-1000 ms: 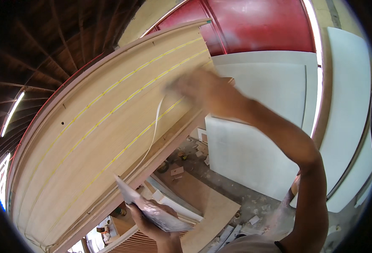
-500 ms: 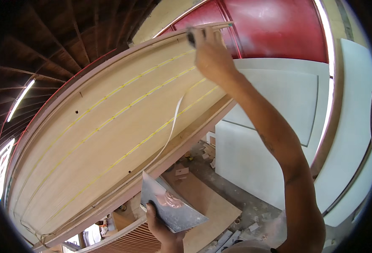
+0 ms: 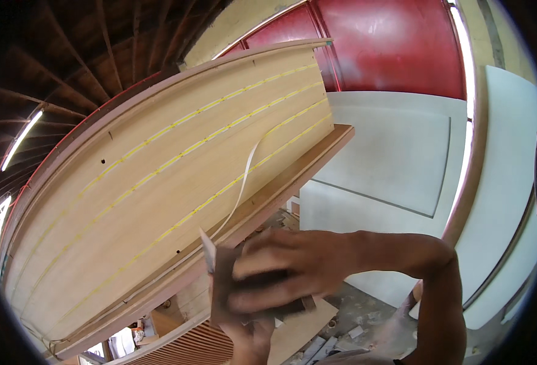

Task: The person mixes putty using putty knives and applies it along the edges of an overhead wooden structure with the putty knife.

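Low in the middle, my left hand (image 3: 251,340) is closed round a flat metal plate (image 3: 209,248), which earlier showed pinkish putty on its face; now mostly its pale corner shows. My right hand (image 3: 296,267) is right over the plate, smeared by motion, its fingers bent round a dark flat tool (image 3: 262,283) whose exact kind is hidden. Whether the tool touches the plate I cannot tell. Beyond both hands stands a large wooden panel (image 3: 159,201) with yellow-and-white stripes along it. A loose pale strip (image 3: 242,182) curls off one stripe down to the panel's lower ledge.
A wooden rim (image 3: 335,137) runs along the panel's lower edge, close to my hands. White panels (image 3: 390,152) lean at the right before a red wall (image 3: 396,48). Below lie a slatted brown piece (image 3: 177,344), a brown board (image 3: 311,325) and scraps on the floor.
My right hand has come down from the panel's upper right end to the plate in my left hand. The putty on the plate is now covered. The view has shifted slightly.
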Motion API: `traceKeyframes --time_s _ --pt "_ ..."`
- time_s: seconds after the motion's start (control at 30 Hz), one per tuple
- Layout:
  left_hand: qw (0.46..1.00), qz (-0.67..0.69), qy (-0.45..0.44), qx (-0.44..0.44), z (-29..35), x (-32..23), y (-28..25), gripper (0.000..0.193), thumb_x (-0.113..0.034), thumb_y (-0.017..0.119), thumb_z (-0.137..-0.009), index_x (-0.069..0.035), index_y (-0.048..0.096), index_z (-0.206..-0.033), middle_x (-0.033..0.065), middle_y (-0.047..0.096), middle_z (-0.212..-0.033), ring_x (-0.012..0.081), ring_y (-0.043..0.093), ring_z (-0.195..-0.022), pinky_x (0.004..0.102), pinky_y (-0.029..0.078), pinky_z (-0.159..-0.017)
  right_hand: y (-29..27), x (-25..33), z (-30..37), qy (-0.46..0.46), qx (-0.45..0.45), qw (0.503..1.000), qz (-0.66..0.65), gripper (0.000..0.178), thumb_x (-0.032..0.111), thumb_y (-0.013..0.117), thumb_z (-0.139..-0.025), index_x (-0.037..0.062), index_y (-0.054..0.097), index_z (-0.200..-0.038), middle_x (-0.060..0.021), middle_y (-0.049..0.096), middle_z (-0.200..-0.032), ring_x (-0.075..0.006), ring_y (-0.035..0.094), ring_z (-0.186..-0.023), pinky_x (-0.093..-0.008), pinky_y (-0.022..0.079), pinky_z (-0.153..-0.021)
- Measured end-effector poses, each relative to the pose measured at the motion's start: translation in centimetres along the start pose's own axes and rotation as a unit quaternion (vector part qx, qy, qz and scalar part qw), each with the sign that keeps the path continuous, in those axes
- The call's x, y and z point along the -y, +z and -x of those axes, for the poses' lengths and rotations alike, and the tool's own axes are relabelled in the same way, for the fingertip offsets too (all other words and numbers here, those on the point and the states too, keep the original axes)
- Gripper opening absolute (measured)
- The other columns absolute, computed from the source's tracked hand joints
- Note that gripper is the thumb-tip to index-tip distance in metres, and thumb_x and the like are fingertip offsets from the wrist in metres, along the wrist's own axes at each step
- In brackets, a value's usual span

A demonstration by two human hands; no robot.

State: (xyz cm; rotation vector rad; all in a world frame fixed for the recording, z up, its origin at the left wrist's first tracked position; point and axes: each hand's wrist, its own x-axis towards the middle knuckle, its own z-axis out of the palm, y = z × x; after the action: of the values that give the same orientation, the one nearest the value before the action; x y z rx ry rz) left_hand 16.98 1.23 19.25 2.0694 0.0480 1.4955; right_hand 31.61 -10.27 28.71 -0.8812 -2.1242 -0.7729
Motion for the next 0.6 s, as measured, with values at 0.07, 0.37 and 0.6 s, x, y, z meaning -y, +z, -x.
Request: traceKeyframes --time_s 0.07,0.37,0.6 --pt "0.91 0.35 -0.217 -0.049 -1.0 -0.5 -1.2 0.049 -0.049 0.045 -0.099 -0.007 0.053 -0.123 0.0062 0.061 -0.094 0.0198 0.06 -0.081 0.0346 0.049 -0.07 -2.3 -1.0 1.3 0.042 0.098 0.982 0.156 0.052 0.015 0.058 -0.083 0.0196 0.052 -0.134 -0.0093 0.049 -0.12 -0.0299 0.053 -0.105 -0.0451 0.048 -0.094" --pt "0.713 0.584 -0.385 -0.04 0.7 -0.1 -1.0 0.054 -0.049 0.052 -0.095 -0.007 0.051 -0.129 0.0084 0.059 -0.115 0.0231 0.057 -0.109 0.0424 0.046 -0.096 -24.0 -14.3 -0.2 0.27 -0.003 0.78 0.565 0.046 -0.004 0.049 -0.086 0.0131 0.061 -0.126 -0.0108 0.057 -0.113 -0.0311 0.051 -0.107 -0.0406 0.044 -0.097" --pt "0.715 0.579 -0.388 -0.052 1.2 0.4 -1.8 0.055 -0.047 0.053 -0.095 -0.005 0.049 -0.13 0.0105 0.06 -0.119 0.0262 0.058 -0.109 0.0434 0.046 -0.097 -18.1 -14.2 -7.1 0.214 0.125 0.843 0.477 0.047 -0.003 0.052 -0.08 0.0114 0.061 -0.124 -0.0085 0.058 -0.115 -0.031 0.051 -0.109 -0.04 0.044 -0.095"
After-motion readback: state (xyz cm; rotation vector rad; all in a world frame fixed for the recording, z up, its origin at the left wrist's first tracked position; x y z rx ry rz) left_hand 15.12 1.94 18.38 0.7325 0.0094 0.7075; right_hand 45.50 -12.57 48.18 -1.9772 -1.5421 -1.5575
